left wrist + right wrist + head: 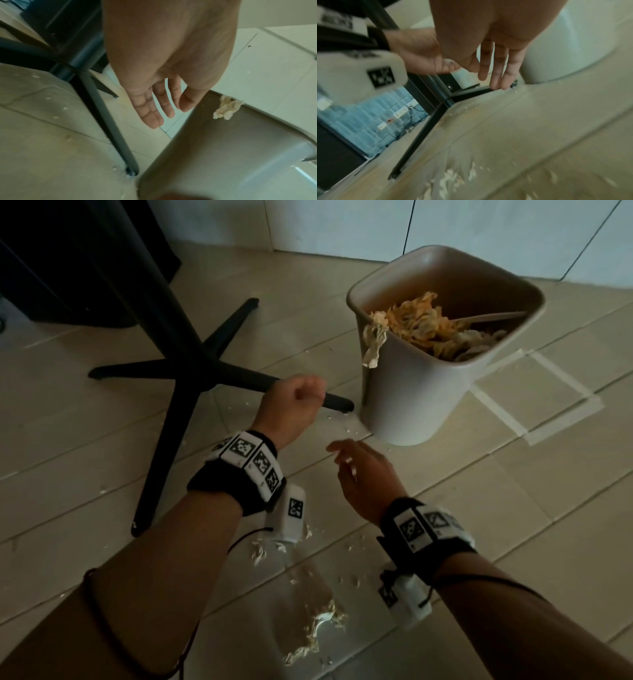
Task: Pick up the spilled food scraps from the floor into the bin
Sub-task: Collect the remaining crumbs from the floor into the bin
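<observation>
Down on the tiled floor [513, 508], the bin [428, 392] stands upright, holding scraps; 1 piece [373, 344] drapes over its rim. Spilled scraps [322, 625] lie beneath both forearms. Left hand [294, 409] and right hand [366, 477] hover empty, fingers relaxed and extended.

A beige bin [414, 398] of smooth, matt plastic, its outer wall catching a soft sheen in the left wrist view. Crumpled, papery yellowish scraps [428, 323] fill it, one limp piece [373, 344] draped over the rim. The floor [513, 508] is pale tile with a dull, faintly reflective finish, dotted with ragged, pale food scraps [318, 628]. The black chair base [178, 364] looks like smooth, semi-matt painted metal. Strips of pale matt tape [555, 405] lie on the tile.
</observation>
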